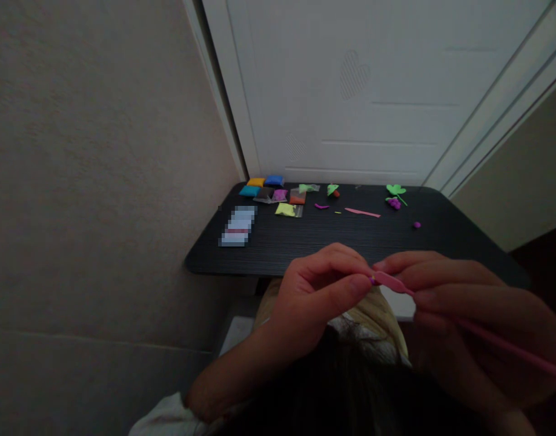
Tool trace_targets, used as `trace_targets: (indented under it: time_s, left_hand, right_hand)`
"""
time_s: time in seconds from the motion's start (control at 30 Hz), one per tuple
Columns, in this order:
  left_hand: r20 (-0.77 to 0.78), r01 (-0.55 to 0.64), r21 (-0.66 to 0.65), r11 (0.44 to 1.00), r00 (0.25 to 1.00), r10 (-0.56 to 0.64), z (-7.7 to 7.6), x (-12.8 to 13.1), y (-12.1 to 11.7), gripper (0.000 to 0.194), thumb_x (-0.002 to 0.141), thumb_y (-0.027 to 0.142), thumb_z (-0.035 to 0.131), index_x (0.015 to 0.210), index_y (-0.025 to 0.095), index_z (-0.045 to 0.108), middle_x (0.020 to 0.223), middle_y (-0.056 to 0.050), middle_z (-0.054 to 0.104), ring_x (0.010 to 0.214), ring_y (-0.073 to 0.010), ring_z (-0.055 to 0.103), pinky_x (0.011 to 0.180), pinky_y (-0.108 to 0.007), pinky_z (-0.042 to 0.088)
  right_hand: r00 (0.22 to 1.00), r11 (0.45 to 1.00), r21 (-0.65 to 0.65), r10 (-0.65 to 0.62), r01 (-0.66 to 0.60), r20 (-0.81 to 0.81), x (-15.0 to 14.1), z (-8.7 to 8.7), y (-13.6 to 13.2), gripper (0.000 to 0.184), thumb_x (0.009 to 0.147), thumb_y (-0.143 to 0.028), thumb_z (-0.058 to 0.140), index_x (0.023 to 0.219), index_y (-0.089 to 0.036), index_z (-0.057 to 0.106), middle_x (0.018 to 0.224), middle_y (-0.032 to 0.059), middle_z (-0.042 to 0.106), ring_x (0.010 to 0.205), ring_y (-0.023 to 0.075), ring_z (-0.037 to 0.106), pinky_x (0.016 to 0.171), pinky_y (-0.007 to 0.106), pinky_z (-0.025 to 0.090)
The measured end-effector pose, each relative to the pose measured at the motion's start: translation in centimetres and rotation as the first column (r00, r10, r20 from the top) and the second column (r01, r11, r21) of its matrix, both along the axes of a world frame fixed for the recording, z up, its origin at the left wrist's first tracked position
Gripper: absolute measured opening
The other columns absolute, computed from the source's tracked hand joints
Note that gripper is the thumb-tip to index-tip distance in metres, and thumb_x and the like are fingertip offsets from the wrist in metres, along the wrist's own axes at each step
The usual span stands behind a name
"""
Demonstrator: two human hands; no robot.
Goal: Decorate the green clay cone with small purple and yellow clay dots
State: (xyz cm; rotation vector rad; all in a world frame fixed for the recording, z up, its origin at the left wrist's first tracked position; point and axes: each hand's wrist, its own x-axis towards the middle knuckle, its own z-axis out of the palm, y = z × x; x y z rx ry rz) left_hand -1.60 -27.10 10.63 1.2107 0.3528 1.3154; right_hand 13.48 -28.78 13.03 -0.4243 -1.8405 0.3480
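Note:
Between thumb and fingers, my left hand (326, 287) pinches a tiny piece of purple and yellow clay (373, 280), mostly hidden by the fingertips. My right hand (482, 309) is closed around a pink modelling tool (391, 283). The tool's flat, widened end touches or nearly touches the clay piece, and its long handle runs back through the right hand toward the lower right. Both hands are held up in front of the table's near edge, above my lap.
On the black table (278, 254) lie colourful clay packets (274, 180), a blurred-out phone-like rectangle (239, 226), a pink clay knife (362, 212), a purple clay strip (321, 206), a purple ball (417, 224), a green clover-shaped piece (395, 189) and a purple cluster (394, 203). A white door (387, 121) stands behind.

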Motion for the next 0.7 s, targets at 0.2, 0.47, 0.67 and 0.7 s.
trace_targets:
  time_s: [0.2,0.47,0.67,0.7]
  left_hand:
    - [-0.001,-0.004,-0.014,1.000,1.000,0.004,0.12,0.00,-0.01,0.009,0.075,0.023,0.060,0.076,0.019,0.067,0.078,-0.002,0.055,0.079,-0.0146,0.050,0.072,-0.029,0.038]
    - [0.009,0.014,-0.026,1.000,1.000,-0.014,0.04,-0.17,0.09,0.009,0.075,0.023,0.060,0.077,0.020,0.068,0.078,-0.001,0.056,0.080,-0.0148,0.050,0.074,-0.029,0.038]
    - [0.001,0.016,-0.033,0.999,1.000,-0.016,0.24,-0.17,0.10,0.009,0.075,0.023,0.060,0.076,0.021,0.068,0.078,-0.002,0.056,0.080,-0.0151,0.050,0.075,-0.029,0.039]
    - [-0.006,0.015,-0.034,0.999,1.000,-0.015,0.26,-0.19,0.11,0.009,0.075,0.024,0.060,0.076,0.020,0.068,0.078,-0.002,0.056,0.080,-0.0152,0.050,0.075,-0.029,0.039]
  right_hand:
    - [0.999,1.000,0.002,0.024,-0.024,0.021,0.29,0.16,0.15,0.035,0.067,-0.002,0.054,0.099,-0.016,0.058,0.093,0.0024,0.059,0.092,0.0169,0.055,0.086,0.028,0.047]
    - [0.997,0.999,-0.003,-0.047,0.047,0.055,0.16,0.37,-0.02,0.018,0.082,-0.017,0.047,0.097,-0.021,0.057,0.092,0.0004,0.058,0.093,0.0129,0.054,0.087,0.025,0.046]
    - [0.995,0.998,0.023,-0.052,0.050,0.080,0.26,0.57,0.12,0.016,0.082,-0.020,0.049,0.094,-0.022,0.059,0.084,0.0012,0.062,0.089,0.0161,0.057,0.082,0.029,0.049]
    - [0.996,0.998,0.038,-0.047,0.044,0.080,0.33,0.66,0.19,0.015,0.081,-0.020,0.049,0.092,-0.022,0.059,0.084,0.0014,0.062,0.088,0.0166,0.057,0.082,0.029,0.050]
